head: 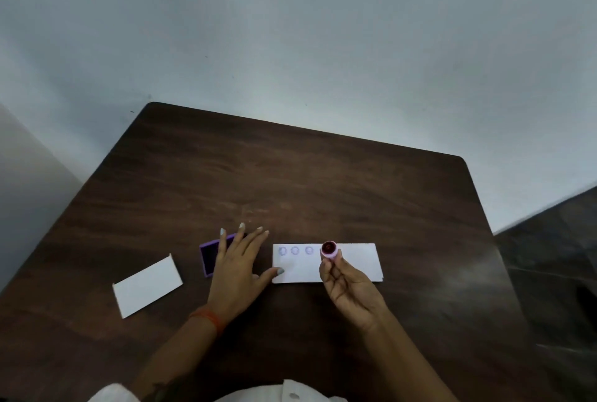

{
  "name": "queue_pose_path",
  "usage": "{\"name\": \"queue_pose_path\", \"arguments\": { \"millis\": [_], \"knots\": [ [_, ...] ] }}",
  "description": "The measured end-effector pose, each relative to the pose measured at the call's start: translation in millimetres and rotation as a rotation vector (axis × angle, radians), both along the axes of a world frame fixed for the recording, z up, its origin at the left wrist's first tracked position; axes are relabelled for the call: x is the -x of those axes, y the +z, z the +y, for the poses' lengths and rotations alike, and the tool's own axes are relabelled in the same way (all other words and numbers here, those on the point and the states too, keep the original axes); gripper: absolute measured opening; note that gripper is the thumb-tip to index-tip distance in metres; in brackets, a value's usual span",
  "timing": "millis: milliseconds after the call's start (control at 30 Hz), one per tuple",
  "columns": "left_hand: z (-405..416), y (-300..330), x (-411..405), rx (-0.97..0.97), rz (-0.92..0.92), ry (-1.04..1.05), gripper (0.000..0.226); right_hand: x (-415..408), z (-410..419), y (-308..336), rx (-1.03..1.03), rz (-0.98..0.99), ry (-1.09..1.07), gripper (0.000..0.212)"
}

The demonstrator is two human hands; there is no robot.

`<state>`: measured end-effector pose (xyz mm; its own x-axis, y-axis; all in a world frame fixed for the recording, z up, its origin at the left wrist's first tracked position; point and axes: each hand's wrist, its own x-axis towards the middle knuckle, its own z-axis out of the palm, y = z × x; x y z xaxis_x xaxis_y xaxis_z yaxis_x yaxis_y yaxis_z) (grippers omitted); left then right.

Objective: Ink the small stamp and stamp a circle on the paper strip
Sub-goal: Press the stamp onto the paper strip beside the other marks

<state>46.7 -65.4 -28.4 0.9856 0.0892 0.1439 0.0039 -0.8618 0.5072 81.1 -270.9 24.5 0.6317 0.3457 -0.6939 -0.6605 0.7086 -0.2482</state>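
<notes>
A white paper strip (355, 261) lies on the dark wooden table (290, 181), with three faint purple circles along its upper left part. My right hand (350, 291) holds a small pink round stamp (329, 250) above the strip, just right of the third circle. The stamp's dark red face is tilted up toward me. My left hand (237, 267) lies flat with fingers spread. It covers the right part of a purple ink pad (208, 256), and its thumb touches the strip's lower left corner.
A blank white card (147, 285) lies on the table to the left of the ink pad. A pale wall runs behind the table's far edge, and a dark floor shows at the right. An orange band circles my left wrist.
</notes>
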Motion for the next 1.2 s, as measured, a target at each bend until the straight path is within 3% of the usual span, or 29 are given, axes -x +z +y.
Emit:
{"name": "queue_pose_path", "arguments": {
  "millis": [333, 433, 600, 767, 933, 1200],
  "knots": [
    [-32.5, -13.7, -28.2, -0.159, 0.155, -0.187, 0.075, -14.7, -24.3, -13.3, 0.104, -0.047, -0.095, 0.023],
    [-32.5, -18.9, -31.9, -0.175, 0.174, -0.193, 0.075, -24.9, -22.2, -16.2, 0.362, -0.173, -0.012, 0.015],
    [-31.5, -25.0, -32.6, -0.154, 0.173, -0.184, 0.074, -31.7, -5.9, -18.5, 1.179, -0.474, 0.218, 0.013],
    [-32.7, -26.2, -31.1, -0.124, 0.151, -0.167, 0.074, -30.8, 4.5, -33.6, 1.55, -0.8, 0.37, 0.011],
    [-32.3, -26.0, -32.1, -0.148, 0.152, -0.176, 0.065, -34.2, 6.1, -41.9, 1.743, -0.914, 0.633, 0.019],
    [-31.1, -26.6, -32.6, -0.148, 0.152, -0.18, 0.066, -37.1, 10.1, -44.7, 1.873, -1.007, 0.847, 0.022]
  ]
}}
